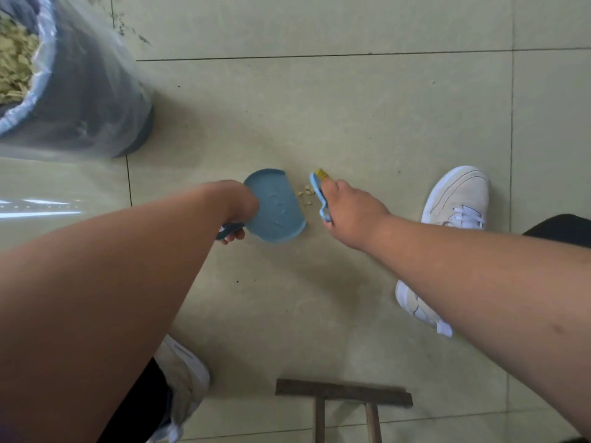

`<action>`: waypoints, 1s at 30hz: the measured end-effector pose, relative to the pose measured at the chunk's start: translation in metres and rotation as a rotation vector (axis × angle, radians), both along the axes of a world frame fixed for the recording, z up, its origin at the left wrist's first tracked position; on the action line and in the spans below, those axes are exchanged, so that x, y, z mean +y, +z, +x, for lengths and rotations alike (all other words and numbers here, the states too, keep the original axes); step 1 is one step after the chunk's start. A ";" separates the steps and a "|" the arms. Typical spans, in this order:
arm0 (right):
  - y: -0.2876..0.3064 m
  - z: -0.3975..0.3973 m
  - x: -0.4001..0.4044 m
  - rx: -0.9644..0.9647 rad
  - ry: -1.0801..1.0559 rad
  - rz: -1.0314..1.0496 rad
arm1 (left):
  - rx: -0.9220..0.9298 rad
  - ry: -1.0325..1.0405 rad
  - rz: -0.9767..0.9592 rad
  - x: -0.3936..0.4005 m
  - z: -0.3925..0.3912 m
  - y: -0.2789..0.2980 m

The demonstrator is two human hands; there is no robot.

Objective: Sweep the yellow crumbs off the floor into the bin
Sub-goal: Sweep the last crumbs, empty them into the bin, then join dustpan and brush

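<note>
A small heap of yellow crumbs [304, 196] lies on the tiled floor between a blue dustpan [277, 206] and a small blue brush [319, 194] with yellow bristles. My left hand [239, 208] grips the dustpan's handle, and the pan's open edge faces right towards the crumbs. My right hand [347, 210] holds the brush just right of the crumbs. The dark bin [96, 100] with a clear plastic liner stands at the upper left, with yellow scraps inside it.
White shoes show on the floor: one at the right [457, 199], another below it [419, 310], one at the bottom left [184, 375]. A wooden stool frame [343, 394] stands at the bottom centre. Dark specks lie near the top left.
</note>
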State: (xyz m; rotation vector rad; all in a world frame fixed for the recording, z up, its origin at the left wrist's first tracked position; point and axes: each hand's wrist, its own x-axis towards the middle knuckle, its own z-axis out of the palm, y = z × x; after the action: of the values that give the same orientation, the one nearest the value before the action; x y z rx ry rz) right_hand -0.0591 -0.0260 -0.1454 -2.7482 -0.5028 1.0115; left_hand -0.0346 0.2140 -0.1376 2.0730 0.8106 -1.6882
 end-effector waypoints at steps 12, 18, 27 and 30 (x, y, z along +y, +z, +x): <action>0.013 -0.029 0.070 0.102 0.171 0.249 | -0.016 -0.107 -0.018 0.020 -0.008 0.007; 0.021 0.007 0.049 -0.095 -0.157 0.212 | -0.084 -0.017 0.021 0.058 -0.025 0.006; 0.004 0.007 0.049 0.019 -0.129 -0.048 | -0.119 -0.054 0.029 0.063 -0.024 -0.005; 0.008 -0.015 0.080 0.099 -0.065 0.070 | -0.130 -0.083 0.037 0.062 -0.024 -0.006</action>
State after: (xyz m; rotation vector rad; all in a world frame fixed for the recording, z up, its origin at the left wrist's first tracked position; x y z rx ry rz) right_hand -0.0742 0.0544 -0.1371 -2.6207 -0.4223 1.0864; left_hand -0.0583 0.2757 -0.1440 2.2438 0.7287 -1.5712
